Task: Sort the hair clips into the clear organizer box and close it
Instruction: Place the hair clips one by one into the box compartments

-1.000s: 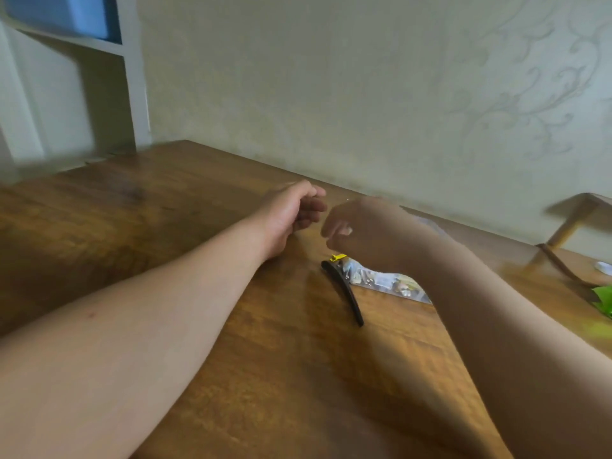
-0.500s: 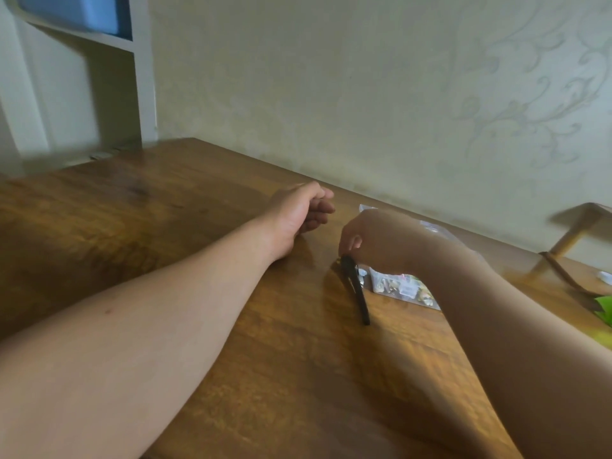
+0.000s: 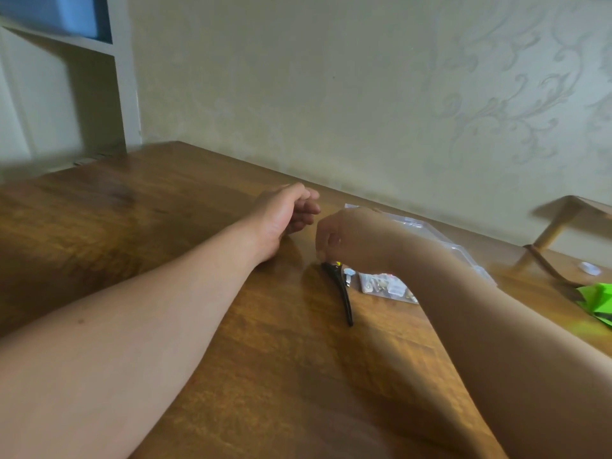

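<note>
The right grip (image 3: 344, 236) is pinching the one black hair clip (image 3: 344, 296) on the counter (image 3: 298, 359); the left grip (image 3: 284, 210) is resting slack, holding nothing.

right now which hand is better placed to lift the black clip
Right. The right hand is curled at the head of the black clip, beside the clear box; the left hand rests idle, farther off.

A green thing (image 3: 597, 301), perhaps folded paper, lies far right on the wooden table (image 3: 298, 359).
</note>
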Demonstrator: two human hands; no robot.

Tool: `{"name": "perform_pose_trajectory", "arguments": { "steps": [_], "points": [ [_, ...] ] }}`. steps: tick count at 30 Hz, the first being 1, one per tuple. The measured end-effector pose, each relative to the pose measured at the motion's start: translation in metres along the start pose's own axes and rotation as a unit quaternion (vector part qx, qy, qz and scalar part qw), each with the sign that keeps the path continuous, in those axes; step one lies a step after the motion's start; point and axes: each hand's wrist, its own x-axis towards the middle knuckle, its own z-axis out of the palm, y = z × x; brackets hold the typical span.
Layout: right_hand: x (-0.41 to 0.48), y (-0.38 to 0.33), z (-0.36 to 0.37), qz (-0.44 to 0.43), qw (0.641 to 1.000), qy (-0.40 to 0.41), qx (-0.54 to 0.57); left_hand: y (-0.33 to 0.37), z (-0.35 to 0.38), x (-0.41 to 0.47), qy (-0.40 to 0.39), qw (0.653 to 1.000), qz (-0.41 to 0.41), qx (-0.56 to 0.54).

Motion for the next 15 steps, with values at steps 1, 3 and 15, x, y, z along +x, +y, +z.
{"name": "perform_pose_trajectory", "arguments": {
  "steps": [1,3,15],
  "points": [
    [-0.002,0.004,-0.003,0.008,0.999,0.031,0.036,0.0,0.0,0.0,-0.001,1.0,-0.001,-0.004],
    [-0.012,0.018,-0.013,0.042,0.984,0.118,0.127,0.001,0.001,-0.001,-0.004,1.0,-0.003,-0.008],
    [-0.081,0.068,0.018,0.152,0.942,0.161,0.253,-0.005,0.0,-0.001,-0.03,0.997,0.028,0.063]
  ]
}}
